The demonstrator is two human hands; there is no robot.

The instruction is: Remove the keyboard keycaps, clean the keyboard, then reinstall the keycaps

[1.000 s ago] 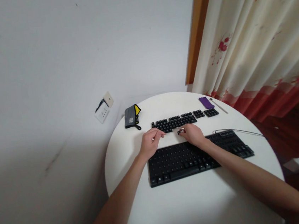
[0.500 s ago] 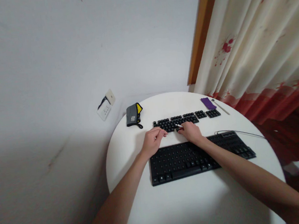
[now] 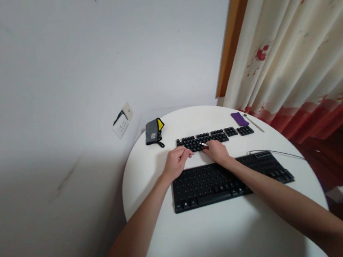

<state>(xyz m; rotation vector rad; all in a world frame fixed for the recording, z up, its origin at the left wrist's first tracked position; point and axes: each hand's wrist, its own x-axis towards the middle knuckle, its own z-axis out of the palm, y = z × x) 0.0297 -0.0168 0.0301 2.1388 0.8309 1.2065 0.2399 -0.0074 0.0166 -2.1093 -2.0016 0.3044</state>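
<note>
Between wall (image 3: 91,63) and curtain (image 3: 289,50), a round table (image 3: 226,237) bears a keyboard in parts

The white table stands close to the wall, with the red-and-cream curtain beyond its far right edge. Across its middle lies the black keyboard (image 3: 220,183), most of its upper rows bare of caps, a few keys left along the front; the right forearm (image 3: 276,195) crosses over it, and its cable (image 3: 276,149) runs off to the right. Behind it, nearer the wall, the loose keycaps (image 3: 193,143) lie in rows, grouped as on a keyboard, with separate clusters at the right end.

The left hand (image 3: 175,162) rests at the near left corner of the keycaps, fingers curled (whether they pinch anything, I cannot tell). The right hand (image 3: 217,151) is just beside their near edge. A folded grey cloth (image 3: 152,131) with a yellow corner lies at the far left, a smaller purple cloth (image 3: 239,119) at the far right, a slim pale stick (image 3: 254,123) beside that. Smallest is a thin metallic tool (image 3: 203,144), pinched by the right hand, its end pointing over the keycaps
</note>
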